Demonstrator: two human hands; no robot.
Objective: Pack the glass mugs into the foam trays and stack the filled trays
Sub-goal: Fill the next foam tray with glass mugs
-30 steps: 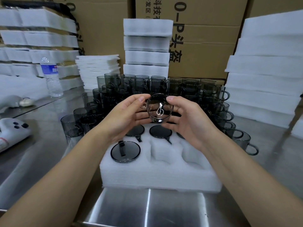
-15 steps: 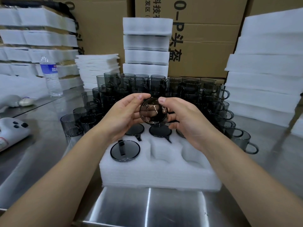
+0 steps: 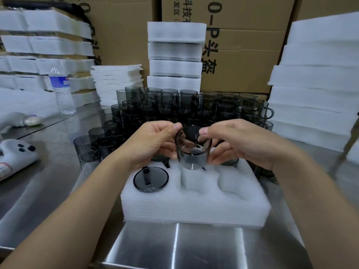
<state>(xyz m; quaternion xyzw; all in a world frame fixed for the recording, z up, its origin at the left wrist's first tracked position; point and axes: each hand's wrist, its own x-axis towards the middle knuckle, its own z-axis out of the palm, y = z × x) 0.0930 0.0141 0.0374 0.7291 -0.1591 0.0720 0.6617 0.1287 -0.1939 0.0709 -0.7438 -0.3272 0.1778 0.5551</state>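
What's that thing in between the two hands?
A smoky grey glass mug, gripped by the left hand and right hand over the foam tray, in the head view.

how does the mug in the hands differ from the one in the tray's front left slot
The held mug is raised, gripped by left hand and right hand; the tray mug sits sunk in the foam tray. The held mug shows its side wall; the tray mug only a round face. Both are grey glass.
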